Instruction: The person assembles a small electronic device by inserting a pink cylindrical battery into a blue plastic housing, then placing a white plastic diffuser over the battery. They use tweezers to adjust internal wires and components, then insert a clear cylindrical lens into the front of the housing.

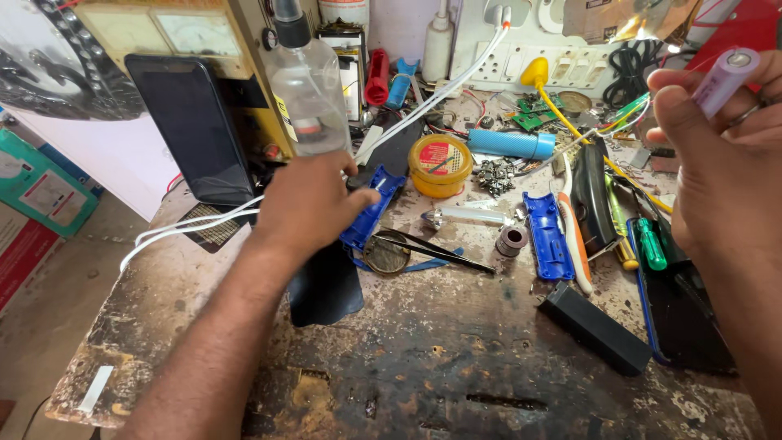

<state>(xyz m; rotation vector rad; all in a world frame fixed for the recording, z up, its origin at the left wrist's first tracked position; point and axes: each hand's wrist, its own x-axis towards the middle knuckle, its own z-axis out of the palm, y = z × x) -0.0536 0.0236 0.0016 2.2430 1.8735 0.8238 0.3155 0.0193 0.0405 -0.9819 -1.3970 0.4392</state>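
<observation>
A scarred, stained wooden workbench [456, 358] fills the lower frame. At upper left a dark phone [191, 126] leans upright against a yellow box, with a white cable [195, 224] trailing below it toward the left edge. Near the top centre sit a red cylinder [377, 77] and a white switch panel [562, 61]. In the middle lie a round yellow tin [440, 165], a light blue tube [511, 144] and a small heap of metal bits [491, 175]. Black tweezers [436, 248] rest across a round metal disc [385, 254]. Right of centre lie a blue plastic shell half [546, 236], a green-handled screwdriver [651, 244] and, lower down, a black rectangular block [599, 328].
</observation>
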